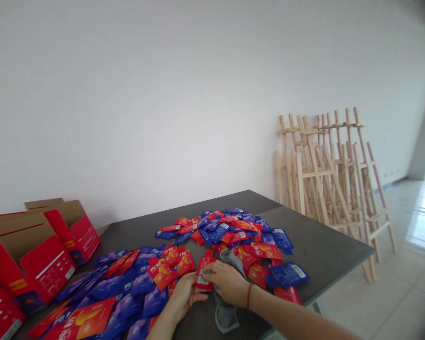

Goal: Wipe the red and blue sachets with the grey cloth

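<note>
Between both hands, a red packet is pinched.

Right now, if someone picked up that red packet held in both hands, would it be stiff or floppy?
Probably floppy and light: the red packet looks like a thin flat sachet, pinched between the left hand and right hand. Its glossy film suggests it may be slippery. It seems unlikely to roll, since similar packets lie flat across the table.
</note>
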